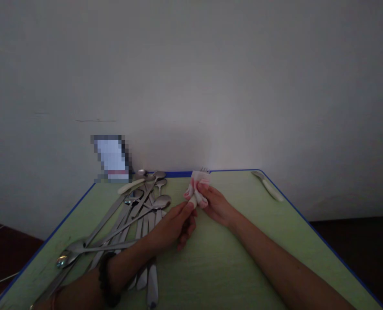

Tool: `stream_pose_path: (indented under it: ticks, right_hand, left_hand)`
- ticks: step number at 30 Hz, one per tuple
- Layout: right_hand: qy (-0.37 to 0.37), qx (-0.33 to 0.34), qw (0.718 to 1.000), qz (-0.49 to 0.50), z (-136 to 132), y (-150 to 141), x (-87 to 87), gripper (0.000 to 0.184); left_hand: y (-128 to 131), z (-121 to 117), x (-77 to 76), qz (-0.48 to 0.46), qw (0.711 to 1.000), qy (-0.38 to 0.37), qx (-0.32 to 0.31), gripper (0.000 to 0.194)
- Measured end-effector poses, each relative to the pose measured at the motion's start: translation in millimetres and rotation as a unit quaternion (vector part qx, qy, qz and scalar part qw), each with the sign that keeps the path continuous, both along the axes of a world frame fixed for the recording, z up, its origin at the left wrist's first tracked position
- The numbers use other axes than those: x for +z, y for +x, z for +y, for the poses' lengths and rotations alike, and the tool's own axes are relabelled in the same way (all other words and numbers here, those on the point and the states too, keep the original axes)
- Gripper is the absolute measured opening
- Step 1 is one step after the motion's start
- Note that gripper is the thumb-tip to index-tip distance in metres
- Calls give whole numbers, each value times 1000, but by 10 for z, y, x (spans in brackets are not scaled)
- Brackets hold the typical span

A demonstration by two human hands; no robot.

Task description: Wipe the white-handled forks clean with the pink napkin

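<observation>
Near the far middle of the table, my left hand [178, 221] grips the pale handle of a fork [204, 169], whose tines poke out at the top. A white and pink cloth [200, 177] is folded around the fork's neck, and my right hand [215, 202] pinches it there. The cloth hides the middle of the fork. Just left of my hands lies a loose heap of metal spoons [162, 201] and other long-handled cutlery, partly covered by my left forearm.
A piece of cutlery with a white handle [272, 189] lies at the table's far right corner. A blurred device with a lit screen [112, 157] stands at the far left. The green table [223, 267] has a blue edge and meets a plain wall [243, 86].
</observation>
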State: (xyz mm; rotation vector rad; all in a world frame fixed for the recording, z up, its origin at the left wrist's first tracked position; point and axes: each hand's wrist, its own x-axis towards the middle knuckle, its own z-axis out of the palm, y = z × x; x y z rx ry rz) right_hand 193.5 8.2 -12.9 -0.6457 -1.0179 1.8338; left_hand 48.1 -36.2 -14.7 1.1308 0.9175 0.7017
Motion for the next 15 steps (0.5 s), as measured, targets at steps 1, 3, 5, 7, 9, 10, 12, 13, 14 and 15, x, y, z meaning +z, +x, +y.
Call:
stream_pose_path:
  ticks: [1, 3, 5, 7, 9, 10, 12, 13, 14, 15]
  right_hand:
    - [3, 7, 1000, -4, -6, 1, 3, 32]
    - [4, 15, 1000, -7, -12, 1, 10, 33]
    - [-2, 12, 1000, -4, -8, 1, 13, 35]
    - [-15, 1, 1000, 9, 6, -2, 12, 36]
    - [-36, -19, 999, 36, 28, -8, 6, 33]
    - [-51, -34, 997, 53, 39, -11, 2, 30]
    - [-80, -63, 991, 83, 59, -15, -6, 23]
    - [-91, -70, 989, 90, 65, -15, -10, 21]
    - [-96, -72, 988, 92, 69, -14, -12, 20]
    - [-97, -68, 989, 89, 71, -11, -14, 20]
  left_hand:
    - [3, -1, 1, -4, 1000, 0, 4, 42]
    - [7, -3, 14, -6, 1000, 2, 2, 42]
    - [7, -6, 35, 0, 1000, 2, -7, 42]
    - [3, -4, 49, 1, 1000, -1, -17, 41]
    - [-6, 3, 46, 0, 1000, -9, -27, 40]
    - [-12, 8, 38, -2, 999, -14, -32, 39]
    - [-24, 16, 17, -3, 999, -22, -40, 39]
    - [-30, 19, 8, -5, 999, -23, -45, 39]
    - [-33, 20, 3, -7, 999, -22, -48, 39]
    - [-36, 20, 2, -9, 999, -20, -50, 39]
